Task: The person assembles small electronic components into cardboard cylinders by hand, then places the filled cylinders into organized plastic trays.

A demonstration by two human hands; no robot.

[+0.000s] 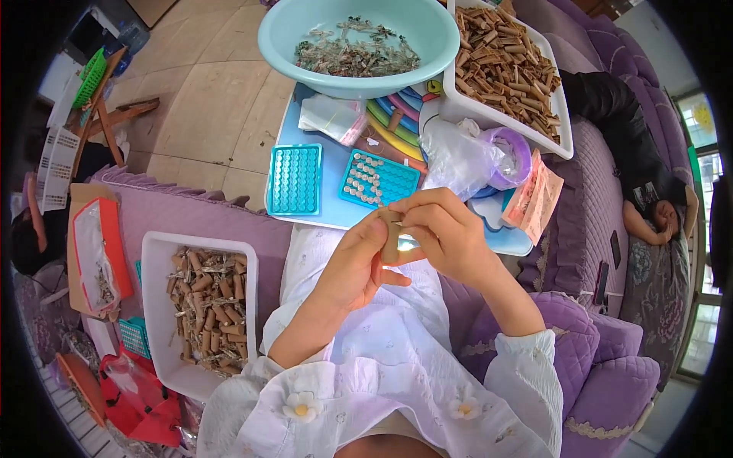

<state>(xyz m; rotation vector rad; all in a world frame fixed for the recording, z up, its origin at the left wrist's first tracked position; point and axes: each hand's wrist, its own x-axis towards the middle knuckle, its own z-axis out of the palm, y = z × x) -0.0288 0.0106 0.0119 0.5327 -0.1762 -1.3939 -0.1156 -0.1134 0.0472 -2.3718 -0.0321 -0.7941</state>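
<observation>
A short brown cardboard tube is held upright between my two hands above my lap. My left hand pinches it from the left with thumb and fingers. From the right, my right hand has its fingertips at the tube's upper end, where a small pale bit shows that I cannot make out. Just beyond lies a teal tray with small round pale pieces in part of its cups. Beside it on the low table is a second teal tray with bare cups.
A light blue basin holds small clear pieces. White bins of brown tubes stand at far right and near left. A purple tape roll and plastic bag sit on the table. A person lies on the right sofa.
</observation>
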